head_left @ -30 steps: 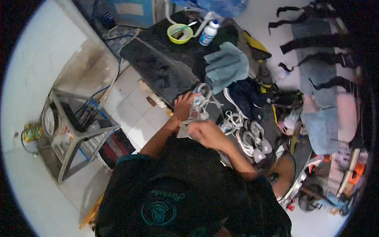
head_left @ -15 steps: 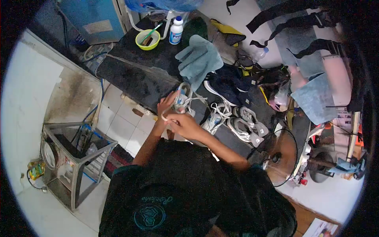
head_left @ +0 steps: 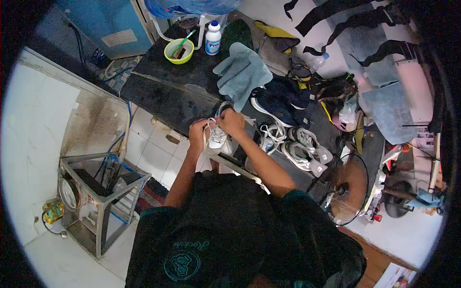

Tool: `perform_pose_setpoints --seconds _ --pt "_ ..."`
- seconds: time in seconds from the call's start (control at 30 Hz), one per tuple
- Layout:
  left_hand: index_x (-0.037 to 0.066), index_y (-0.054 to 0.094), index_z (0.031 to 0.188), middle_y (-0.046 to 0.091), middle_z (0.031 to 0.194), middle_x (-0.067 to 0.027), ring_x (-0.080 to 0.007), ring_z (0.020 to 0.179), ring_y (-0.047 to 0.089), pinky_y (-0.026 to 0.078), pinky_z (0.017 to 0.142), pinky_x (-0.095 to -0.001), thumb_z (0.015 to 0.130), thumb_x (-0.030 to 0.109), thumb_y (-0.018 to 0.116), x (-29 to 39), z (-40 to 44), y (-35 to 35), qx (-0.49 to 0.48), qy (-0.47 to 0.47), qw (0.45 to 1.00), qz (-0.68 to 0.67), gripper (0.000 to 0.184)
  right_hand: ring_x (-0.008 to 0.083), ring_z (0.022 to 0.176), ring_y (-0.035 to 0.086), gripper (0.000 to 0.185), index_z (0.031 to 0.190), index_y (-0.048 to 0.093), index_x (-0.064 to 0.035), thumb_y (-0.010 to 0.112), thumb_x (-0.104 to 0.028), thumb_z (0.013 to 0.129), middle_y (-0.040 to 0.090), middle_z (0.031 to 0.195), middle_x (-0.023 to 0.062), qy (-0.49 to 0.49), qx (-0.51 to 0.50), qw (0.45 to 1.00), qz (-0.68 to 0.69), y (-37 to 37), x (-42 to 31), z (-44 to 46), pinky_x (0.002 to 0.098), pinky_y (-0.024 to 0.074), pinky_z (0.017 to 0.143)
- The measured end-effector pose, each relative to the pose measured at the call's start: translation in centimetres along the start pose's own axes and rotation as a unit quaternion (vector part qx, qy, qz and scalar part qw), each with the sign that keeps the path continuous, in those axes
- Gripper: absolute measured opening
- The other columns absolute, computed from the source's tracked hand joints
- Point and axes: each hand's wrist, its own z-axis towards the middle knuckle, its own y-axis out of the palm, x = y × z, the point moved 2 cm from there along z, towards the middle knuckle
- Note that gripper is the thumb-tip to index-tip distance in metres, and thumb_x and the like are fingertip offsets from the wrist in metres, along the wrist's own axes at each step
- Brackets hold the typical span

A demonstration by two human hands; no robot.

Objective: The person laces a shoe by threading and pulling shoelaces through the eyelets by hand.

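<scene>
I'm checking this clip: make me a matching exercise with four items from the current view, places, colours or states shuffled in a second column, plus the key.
Column one
1. Laced white shoe
2. Bowl
3. Bottle
4. Cloth

Column two
A. Grey-blue, spread out next to the dark shoes
B. Yellow-green, with a green handle sticking up from it
C. At the person's left hand and right hand
D. White, standing upright, with a blue cap

Right pairs: 1-C, 2-B, 3-D, 4-A
</scene>
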Motion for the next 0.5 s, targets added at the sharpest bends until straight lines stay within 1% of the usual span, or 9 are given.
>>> perform_pose_setpoints --seconds 0.07,0.13,0.2,0.3,0.37,0.4,0.43,0.5 --pt "-0.001 0.072 0.095 0.072 0.090 -0.0144 -0.0206 0.082 0.071 0.054 0.073 -0.0352 0.089 0.012 0.070 -0.3 -0.1 0.2 -0.013 -0.014 1.000 0.009 0.015 0.0382 0.081 0.071 0.033 0.086 0.075 -0.0084 0.074 -0.041 0.079 0.072 0.081 0.0189 -0.001 0.015 1.000 0.008 0.3 0.4 0.2 0.0467 0.0554 0.076" --pt "0.000 0.070 0.096 0.070 0.089 -0.0151 -0.0249 0.082 0.070 0.053 0.073 -0.0355 0.088 0.007 0.068 -0.7 -0.2 -0.2 0.060 0.008 0.993 -0.099 0.011 0.0383 0.082 0.071 0.033 0.087 0.075 -0.0080 0.075 -0.040 0.078 0.072 0.081 0.0187 -0.005 0.015 1.000 0.016 0.5 0.8 0.0 0.0469 0.0552 0.077" --pt "0.002 0.068 0.097 0.068 0.089 -0.0158 -0.0292 0.081 0.070 0.053 0.074 -0.0358 0.087 0.002 0.066 -1.6 0.1 -0.7 0.132 0.033 0.969 -0.207 0.011 0.0381 0.082 0.071 0.032 0.087 0.074 -0.0079 0.075 -0.038 0.077 0.072 0.080 0.0185 -0.015 0.001 1.000 0.024 0.3 0.9 -0.1 0.0474 0.0550 0.078" --pt "0.002 0.067 0.105 0.068 0.099 -0.0148 -0.0313 0.088 0.069 0.054 0.079 -0.0377 0.087 0.004 0.067 -4.5 0.0 -2.1 0.128 -0.003 0.982 -0.142 0.018 0.0395 0.080 0.069 0.024 0.084 0.069 -0.0078 0.073 -0.031 0.081 0.070 0.082 0.0186 -0.024 -0.020 0.998 0.055 -0.5 0.6 -0.6 0.0486 0.0544 0.073" --pt "0.002 0.066 0.112 0.065 0.116 -0.0147 -0.0354 0.101 0.066 0.054 0.084 -0.0409 0.085 0.001 0.065 -8.1 -0.6 -1.7 0.125 0.029 0.991 -0.046 0.027 0.0377 0.077 0.069 0.020 0.083 0.070 -0.0084 0.073 -0.028 0.081 0.070 0.080 0.0167 -0.071 0.008 0.992 0.105 -1.5 0.9 -1.7 0.0473 0.0545 0.070" --pt "0.003 0.066 0.114 0.064 0.119 -0.0145 -0.0361 0.105 0.064 0.053 0.085 -0.0421 0.085 0.001 0.064 -6.2 -1.0 -2.3 0.129 0.004 0.991 -0.046 0.029 0.0368 0.075 0.069 0.018 0.082 0.070 -0.0087 0.073 -0.027 0.082 0.070 0.079 0.0158 -0.095 0.022 0.987 0.128 -2.1 1.3 -2.3 0.0466 0.0546 0.069" --pt "0.004 0.066 0.115 0.063 0.122 -0.0143 -0.0369 0.109 0.063 0.052 0.087 -0.0432 0.084 0.001 0.063 -4.6 -1.0 -2.9 0.132 -0.022 0.990 -0.047 0.031 0.0360 0.073 0.069 0.018 0.081 0.070 -0.0084 0.073 -0.026 0.082 0.070 0.077 0.0151 -0.084 0.015 0.988 0.129 -3.0 1.7 -3.3 0.0462 0.0545 0.068" --pt "0.007 0.067 0.114 0.063 0.118 -0.0136 -0.0378 0.108 0.061 0.050 0.089 -0.0443 0.082 0.002 0.064 -3.5 -0.5 -3.6 0.118 0.004 0.993 -0.006 0.033 0.0344 0.070 0.069 0.017 0.081 0.070 -0.0076 0.073 -0.024 0.082 0.070 0.074 0.0136 -0.059 0.000 0.990 0.128 -4.7 2.2 -5.5 0.0452 0.0545 0.065"
